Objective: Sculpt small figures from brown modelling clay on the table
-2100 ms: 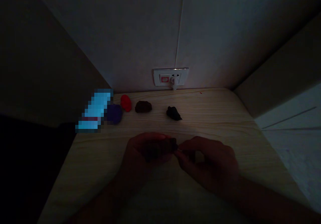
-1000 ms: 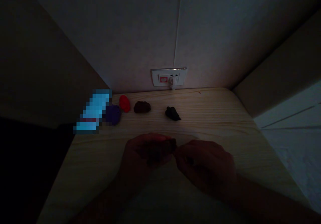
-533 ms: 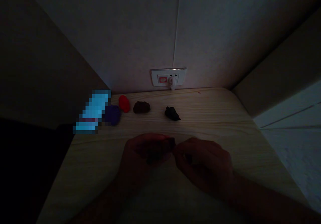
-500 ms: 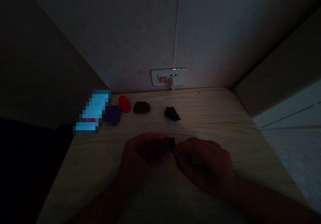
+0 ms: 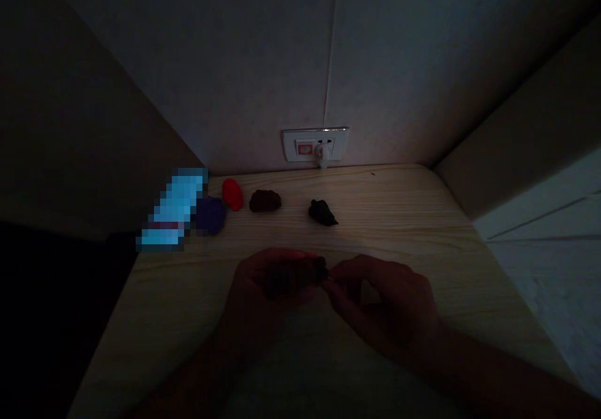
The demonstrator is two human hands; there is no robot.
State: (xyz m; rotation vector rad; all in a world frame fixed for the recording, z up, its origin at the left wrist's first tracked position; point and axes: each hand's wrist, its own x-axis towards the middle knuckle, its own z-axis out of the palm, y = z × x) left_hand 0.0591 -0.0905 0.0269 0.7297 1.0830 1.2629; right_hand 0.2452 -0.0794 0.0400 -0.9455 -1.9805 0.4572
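Note:
My left hand [image 5: 256, 287] is curled around a dark lump of modelling clay [image 5: 295, 276], its far end sticking out past the fingertips. At that end, the thumb and forefinger of my right hand [image 5: 385, 297] are pinched together; whatever lies between them is too dark to make out. Beyond my hands, a blackish clay lump [image 5: 322, 212] with a pointed tip rests on the wooden tabletop [image 5: 404, 218]. A brown clay lump [image 5: 265, 201], a red one [image 5: 232, 194] and a purple one [image 5: 211, 215] lie farther left.
A lit, pixelated phone-like screen [image 5: 174, 209] stands at the table's left edge, beside the purple lump. On the wall behind is a socket plate [image 5: 315, 144] with a white plug [image 5: 322, 154] in it. A tiny red scrap [image 5: 372, 174] lies near the wall. The light is dim.
The thumb and forefinger of my right hand have shifted slightly at the clay's end, and a gap now shows behind them. The lump in my left hand has turned slightly. The other lumps stay put.

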